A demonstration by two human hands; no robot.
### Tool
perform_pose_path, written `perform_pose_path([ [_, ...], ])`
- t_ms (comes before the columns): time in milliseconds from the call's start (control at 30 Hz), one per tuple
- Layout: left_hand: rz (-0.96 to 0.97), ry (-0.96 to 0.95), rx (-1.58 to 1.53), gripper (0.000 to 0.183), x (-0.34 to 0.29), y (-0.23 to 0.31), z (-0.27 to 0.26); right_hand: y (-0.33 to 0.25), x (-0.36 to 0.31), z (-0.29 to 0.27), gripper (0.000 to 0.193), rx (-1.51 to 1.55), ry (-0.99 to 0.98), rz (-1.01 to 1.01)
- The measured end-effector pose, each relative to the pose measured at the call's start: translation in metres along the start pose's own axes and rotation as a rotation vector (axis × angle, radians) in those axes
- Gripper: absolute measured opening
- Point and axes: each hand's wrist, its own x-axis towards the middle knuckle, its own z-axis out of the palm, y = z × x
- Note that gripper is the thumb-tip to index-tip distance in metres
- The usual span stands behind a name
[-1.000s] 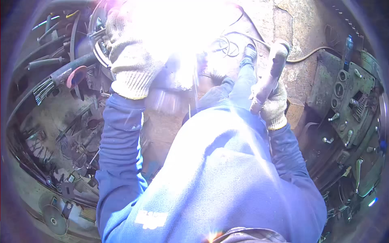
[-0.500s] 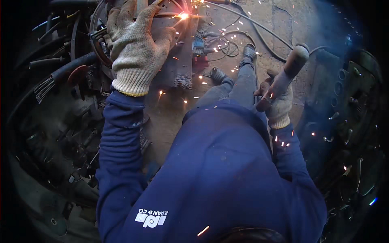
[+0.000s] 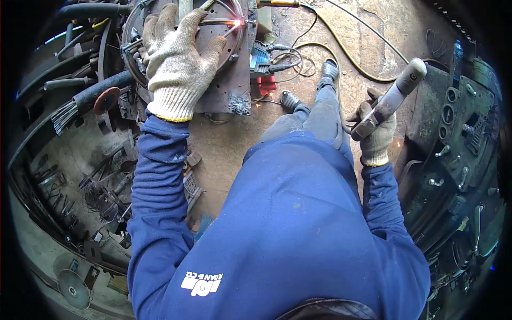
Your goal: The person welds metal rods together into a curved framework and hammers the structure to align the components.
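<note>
My left hand (image 3: 178, 64), in a pale knitted glove, lies spread over a round metal frame (image 3: 239, 48) of curved bars on a metal plate (image 3: 234, 88). Its fingers are apart, and its thumb tip comes close to a thin bar. Just beyond the thumb, a small pink-red spot (image 3: 237, 23) glows where bars meet at the frame's right side. My right hand (image 3: 380, 140), gloved too, is held out at the right, closed round a hammer. The hammer's grey metal head (image 3: 392, 101) slants up and right; its handle is mostly hidden.
A yellow handle (image 3: 278, 3) with a cable lies at the top edge. Cables (image 3: 341, 58) loop over the floor beside my feet. A blue power tool (image 3: 261, 58) sits right of the plate. Pipes and rods (image 3: 101, 82) crowd the left; a machine with levers (image 3: 461, 133) stands right.
The bright flash and flying sparks have died down to a dull glow, and the view is lighter. My right hand has shifted slightly right with the hammer; my left hand has barely moved.
</note>
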Motion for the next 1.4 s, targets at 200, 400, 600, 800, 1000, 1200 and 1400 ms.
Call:
perform_pose_path([
  [200, -0.017, -0.056, 0.099, 0.066, 0.000, 0.006, -0.009, 0.008, 0.001, -0.013, 0.040, 0.063, 0.018, 0.028],
  [400, 0.081, -0.153, 0.119, 0.071, 0.006, 0.001, -0.017, 0.003, 0.006, -0.018, 0.039, -0.007, 0.110, 0.049],
  [600, 0.094, -0.250, 0.178, 0.067, 0.013, 0.003, -0.020, 0.011, 0.010, -0.036, 0.039, -0.038, 0.110, 0.034],
  [800, 0.057, -0.280, 0.215, 0.067, 0.009, 0.006, -0.022, 0.012, 0.009, -0.038, 0.039, 0.021, 0.097, 0.029],
  [1000, 0.020, -0.281, 0.188, 0.067, 0.011, 0.007, -0.023, -0.026, 0.034, -0.039, 0.029, 0.065, -0.002, -0.053],
  [1200, -0.029, -0.277, 0.200, 0.065, 0.012, 0.007, -0.014, -0.153, 0.098, 0.012, 0.024, 0.001, -0.334, -0.548],
  [1400, -0.109, -0.307, 0.064, 0.066, 0.016, 0.011, -0.024, -0.278, 0.224, 0.083, 0.024, -0.285, -0.302, -0.776],
])
